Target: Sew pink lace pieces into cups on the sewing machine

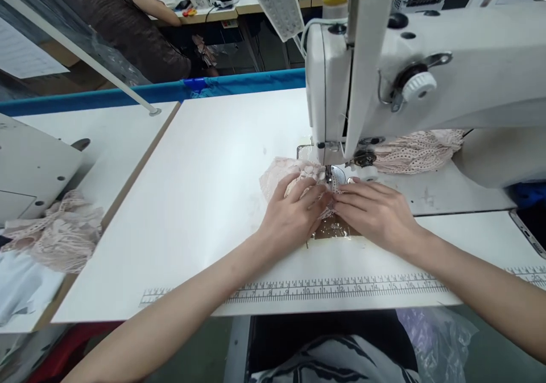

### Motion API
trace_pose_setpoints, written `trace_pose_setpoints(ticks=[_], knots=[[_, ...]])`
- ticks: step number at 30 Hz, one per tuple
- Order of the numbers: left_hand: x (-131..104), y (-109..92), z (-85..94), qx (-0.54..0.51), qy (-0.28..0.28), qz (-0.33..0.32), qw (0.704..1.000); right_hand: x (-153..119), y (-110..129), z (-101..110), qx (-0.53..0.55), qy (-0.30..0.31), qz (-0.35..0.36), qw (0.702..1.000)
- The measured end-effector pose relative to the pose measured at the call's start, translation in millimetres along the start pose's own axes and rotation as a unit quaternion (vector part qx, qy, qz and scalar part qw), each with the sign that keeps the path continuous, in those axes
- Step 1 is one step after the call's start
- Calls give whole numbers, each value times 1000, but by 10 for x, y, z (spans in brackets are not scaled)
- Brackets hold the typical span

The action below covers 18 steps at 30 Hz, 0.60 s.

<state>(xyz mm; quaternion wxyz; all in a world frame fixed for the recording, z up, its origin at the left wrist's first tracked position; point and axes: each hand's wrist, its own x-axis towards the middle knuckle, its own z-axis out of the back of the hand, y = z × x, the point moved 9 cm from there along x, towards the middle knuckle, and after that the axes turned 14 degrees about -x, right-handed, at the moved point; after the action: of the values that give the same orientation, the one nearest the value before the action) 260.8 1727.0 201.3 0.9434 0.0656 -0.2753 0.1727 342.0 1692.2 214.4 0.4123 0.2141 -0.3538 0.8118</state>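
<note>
A piece of pale pink lace fabric point(275, 173) lies bunched at the needle and presser foot point(328, 173) of a white sewing machine point(330, 87). On its left part, my left hand point(294, 209) presses down with bent fingers, closed on the lace. My right hand point(375, 209) comes in from the other side, its fingers close together and their tips gripping the lace edge just in front of the foot. Both thumbs are mostly hidden. The two hands' fingertips nearly meet, and they cover much of the fabric.
More pink lace point(420, 153) lies under the machine arm. Another lace heap point(68, 232) sits at the left by a second machine point(34, 170). A printed ruler point(324, 289) runs along the front table edge. A phone point(529, 232) lies at right. Beyond the blue cloth edge point(256, 82), a person point(119, 19) is seated.
</note>
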Motion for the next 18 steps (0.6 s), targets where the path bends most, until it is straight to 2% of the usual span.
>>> trace_pose_setpoints(ticks=[8, 18], knots=[[-31, 20, -25, -21, 29, 10, 999, 28, 45, -38, 1, 32, 14, 999], [-26, 33, -20, -34, 25, 19, 999, 22, 53, -53, -5, 33, 15, 999]])
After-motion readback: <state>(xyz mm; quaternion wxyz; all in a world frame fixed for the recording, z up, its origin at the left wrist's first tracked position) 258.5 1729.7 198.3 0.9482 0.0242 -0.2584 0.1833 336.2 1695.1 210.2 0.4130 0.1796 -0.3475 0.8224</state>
